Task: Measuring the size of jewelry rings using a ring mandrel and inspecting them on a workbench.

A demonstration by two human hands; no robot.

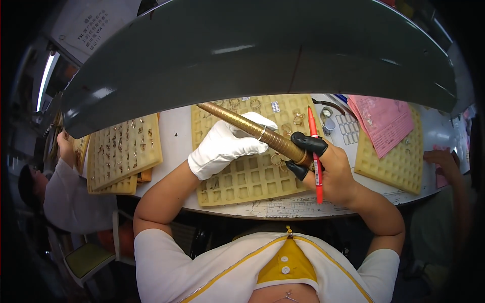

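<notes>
My left hand (227,145) wears a white glove, its fingers curled round a silver ring (262,133) on a tapered brass ring mandrel (232,119). My right hand (331,177), with black covers on two fingertips, grips the thick end of the mandrel and also holds an upright red pen (318,189). The mandrel slants from upper left down to my right hand. Beneath both hands lies a yellow gridded tray (237,192), with gold-coloured jewellery pieces (298,118) in some pockets.
Jewellery-filled trays (124,151) stand left, pink papers (381,121) on another tray (384,171) right. Near them are small containers (329,126) and a dark tool (333,104). A grey hood (257,50) overhangs the table (174,151). Co-workers (76,197) sit left and right (447,166).
</notes>
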